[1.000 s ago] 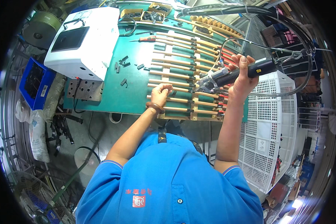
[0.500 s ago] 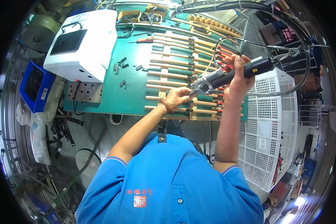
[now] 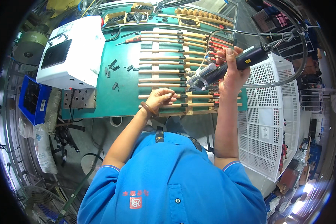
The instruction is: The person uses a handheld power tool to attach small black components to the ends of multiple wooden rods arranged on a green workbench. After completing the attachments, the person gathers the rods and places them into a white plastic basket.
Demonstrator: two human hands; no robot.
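Holds black power tool [image 3: 219, 74] in right grip [image 3: 234, 71], closed around it, aimed toward eight o'clock; has left grip [image 3: 161, 98] part-curled, nearer, over wooden slats [image 3: 168, 79] running nine-to-three; cannot tell if empty.

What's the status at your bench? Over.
Right grip: closed around black handheld tool, nose over wooden sticks, contact unclear. Left grip: fingers curled beside sticks, contents unclear. Loose black parts: left of sticks, seemingly out of the way.
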